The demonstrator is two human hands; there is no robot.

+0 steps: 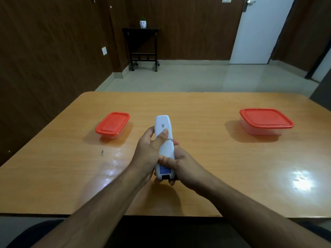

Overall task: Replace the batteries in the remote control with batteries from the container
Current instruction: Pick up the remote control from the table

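Both hands — left hand [146, 151], right hand [180, 165] — wrap curled fingers round the white remote control [164, 140]; light, rigid, slick plastic — best gripped along its sides.

White remote [164, 140] in both hands [148, 151]

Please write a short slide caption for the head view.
Both hands, left and right, hold a white remote back-up between two red-lidded containers.

Glossy wood-look table [206, 108], smooth white plastic remote [163, 140], 2 red plastic lids [112, 123].
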